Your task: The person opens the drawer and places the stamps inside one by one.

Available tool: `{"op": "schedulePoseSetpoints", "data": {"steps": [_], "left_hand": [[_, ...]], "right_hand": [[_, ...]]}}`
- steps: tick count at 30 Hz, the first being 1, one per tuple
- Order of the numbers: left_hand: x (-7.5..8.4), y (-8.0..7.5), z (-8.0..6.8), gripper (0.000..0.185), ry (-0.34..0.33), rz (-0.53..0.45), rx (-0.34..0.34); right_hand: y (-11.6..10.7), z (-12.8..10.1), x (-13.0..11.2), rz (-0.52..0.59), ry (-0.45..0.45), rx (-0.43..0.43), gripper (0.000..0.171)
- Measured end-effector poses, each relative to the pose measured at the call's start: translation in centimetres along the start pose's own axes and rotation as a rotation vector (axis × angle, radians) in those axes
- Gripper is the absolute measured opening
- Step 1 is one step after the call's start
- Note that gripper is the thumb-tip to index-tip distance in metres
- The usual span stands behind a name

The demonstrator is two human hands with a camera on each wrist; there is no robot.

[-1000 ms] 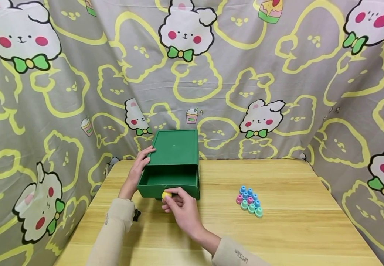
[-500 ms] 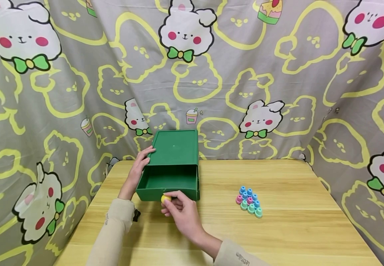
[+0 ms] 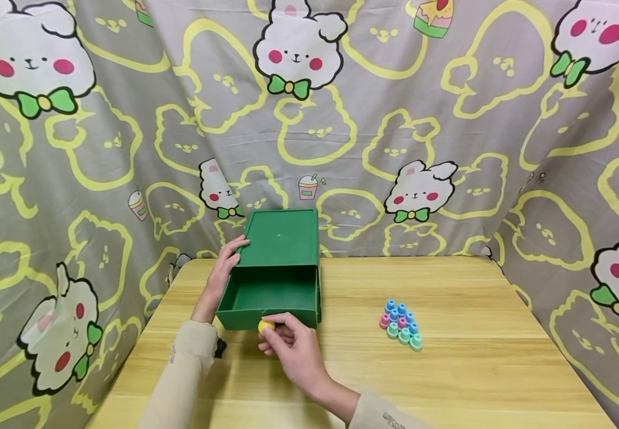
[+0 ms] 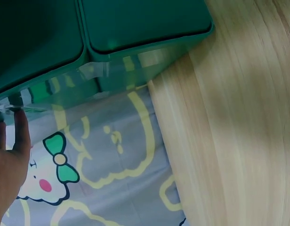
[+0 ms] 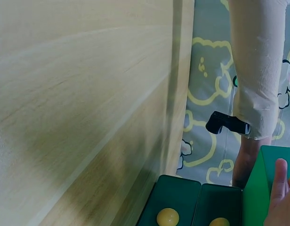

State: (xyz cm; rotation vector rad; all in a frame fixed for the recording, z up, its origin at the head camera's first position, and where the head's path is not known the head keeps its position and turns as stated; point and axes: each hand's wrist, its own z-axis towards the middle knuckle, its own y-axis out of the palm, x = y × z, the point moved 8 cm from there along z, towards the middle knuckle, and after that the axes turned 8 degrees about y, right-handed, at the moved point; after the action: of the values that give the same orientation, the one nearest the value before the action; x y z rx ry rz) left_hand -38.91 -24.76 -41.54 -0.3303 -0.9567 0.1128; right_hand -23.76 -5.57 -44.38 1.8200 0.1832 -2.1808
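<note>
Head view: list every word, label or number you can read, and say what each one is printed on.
Right sleeve: small dark lettering along the cuff, too small and tilted to read.
Left sleeve: small dark lettering running along it, too small to read.
Green drawer box: no text.
Curtain: only rabbit, drink and cake drawings, no readable words.
</note>
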Motion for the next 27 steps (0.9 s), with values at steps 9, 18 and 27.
{"op": "schedulePoseSetpoints", "data": {"steps": [9,18,27], "left_hand": [[-0.1,0.0,0.3,0.04,0.062,0.026,0.032],[-0.3,1.3,1.7,0.038,0.065,-0.005,0.042],[-0.3,2.7,3.2,0.036,0.119,-0.011,0.08]], "right_hand": [[-0.1,0.0,0.0,0.003,-0.009,-0.01,0.024],[-1.6,0.6,-0.5,-0.006,-0.073,0.015,0.023],[-3.4,1.2,-0.7,-0.009,-0.059,0.035,0.024]]}}
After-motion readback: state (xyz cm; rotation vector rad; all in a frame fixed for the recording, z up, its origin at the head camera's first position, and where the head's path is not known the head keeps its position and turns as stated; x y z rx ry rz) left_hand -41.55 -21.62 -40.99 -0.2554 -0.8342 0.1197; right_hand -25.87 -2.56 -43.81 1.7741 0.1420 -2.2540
